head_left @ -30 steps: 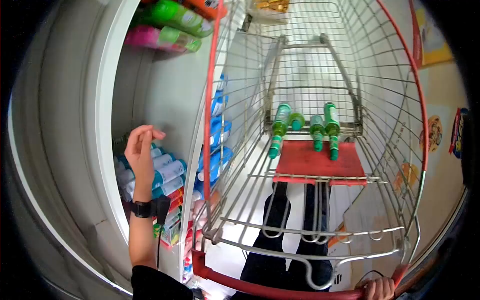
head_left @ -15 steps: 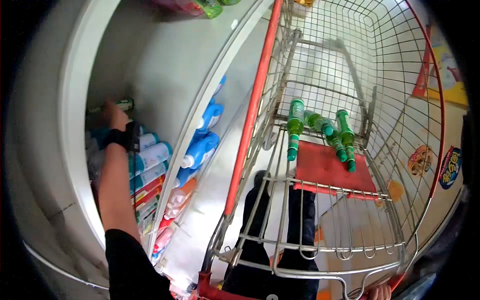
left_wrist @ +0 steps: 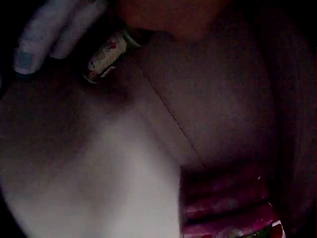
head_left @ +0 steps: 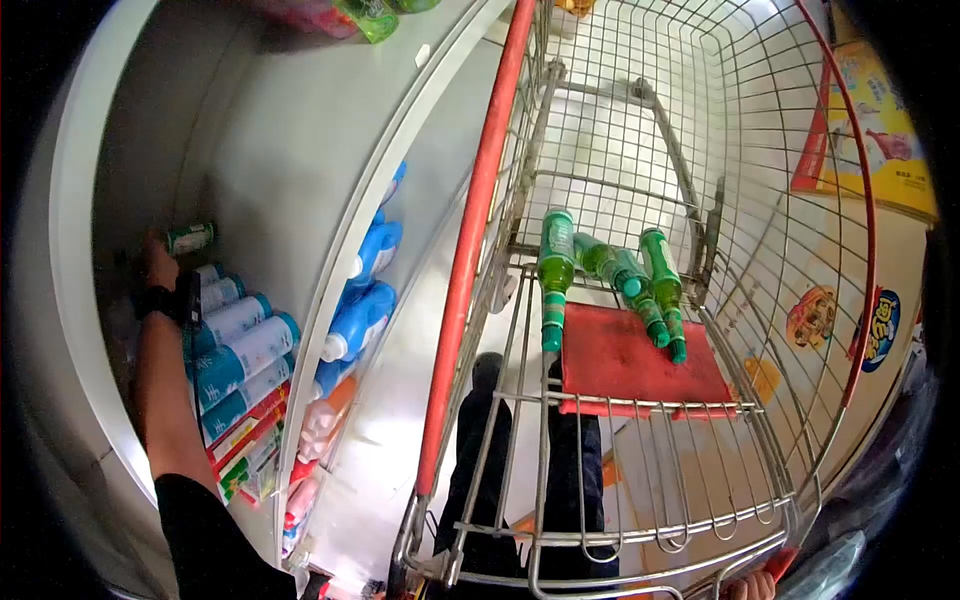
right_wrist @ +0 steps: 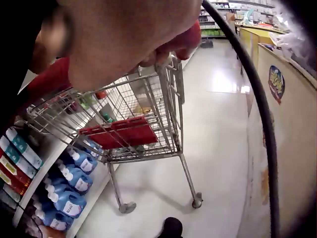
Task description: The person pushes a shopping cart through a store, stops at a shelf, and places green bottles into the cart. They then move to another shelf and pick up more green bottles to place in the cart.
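Note:
Deep in the shelf, my left hand (head_left: 160, 262) grips one end of a green bottle (head_left: 190, 238) that lies on its side. The left wrist view is dark; the bottle's pale label (left_wrist: 106, 55) shows below the hand (left_wrist: 173, 17), while the fingers round its far end are mostly hidden. My right hand (head_left: 752, 588) holds the red handle of the shopping cart (head_left: 485, 190), its fingers curled over the bar in the right wrist view. Several green bottles (head_left: 557, 250) lie in the cart around the red seat flap (head_left: 645, 350).
White and teal canisters (head_left: 245, 345) lie stacked beside my left forearm. Blue detergent jugs (head_left: 360, 318) stand on the shelf below. The shelf's white edge (head_left: 345, 220) runs between my left arm and the cart. A printed counter (right_wrist: 292, 129) borders the aisle on the right.
My left hand has reached from above the canisters to the back of the shelf and taken hold of the green bottle there. The right hand stays on the handle while the head view shifts.

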The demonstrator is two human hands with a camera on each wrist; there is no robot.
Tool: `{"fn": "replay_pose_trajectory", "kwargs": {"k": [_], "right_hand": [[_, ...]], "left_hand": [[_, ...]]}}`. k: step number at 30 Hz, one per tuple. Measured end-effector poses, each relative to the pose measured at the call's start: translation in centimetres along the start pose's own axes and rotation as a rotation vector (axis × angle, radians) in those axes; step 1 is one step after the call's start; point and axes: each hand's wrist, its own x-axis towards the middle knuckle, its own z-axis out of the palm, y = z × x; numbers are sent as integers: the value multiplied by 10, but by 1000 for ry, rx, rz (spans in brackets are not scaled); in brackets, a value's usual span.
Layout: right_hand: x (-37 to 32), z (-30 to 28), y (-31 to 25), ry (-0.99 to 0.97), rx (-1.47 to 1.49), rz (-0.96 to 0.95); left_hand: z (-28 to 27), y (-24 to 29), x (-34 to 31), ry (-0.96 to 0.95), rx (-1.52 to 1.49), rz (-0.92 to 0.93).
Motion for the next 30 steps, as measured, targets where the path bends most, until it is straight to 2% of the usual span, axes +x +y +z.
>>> {"fn": "replay_pose_trajectory", "kwargs": {"k": [2,3,5,6,8,10,13,15,18,20,25,29,30], "right_hand": [[1,0,-1,16,-35,4],[2,0,-4,25,-32,16],[12,-1,-12,37,-25,40],[39,-9,-24,86,-4,-35],[28,-10,-23,11,-11,36],[13,-8,-20,-55,-12,109],[8,-5,-14,-1,-10,53],[15,-8,-20,16,20,78],[23,-11,-22,61,-3,34],[22,-10,-21,74,-22,29],[19,-13,-11,55,18,-21],[18,-9,-4,145,7,-54],[17,-8,-2,152,0,-71]], "left_hand": [[-12,13,-11,-88,377,-7],[-19,20,-18,-122,465,-7],[-43,34,-32,-141,393,-32],[-61,44,-44,-139,310,-47],[-114,79,-78,-114,60,-94],[-149,104,-95,-6,-257,-194],[-117,131,-60,496,-960,-418],[-113,155,-54,704,-1300,-435],[-123,174,-63,706,-1638,-319],[-163,199,-106,541,-1909,-284],[-252,237,-226,571,-2010,253],[-281,230,-312,520,-1949,539],[-292,228,-337,483,-1940,502]]}}
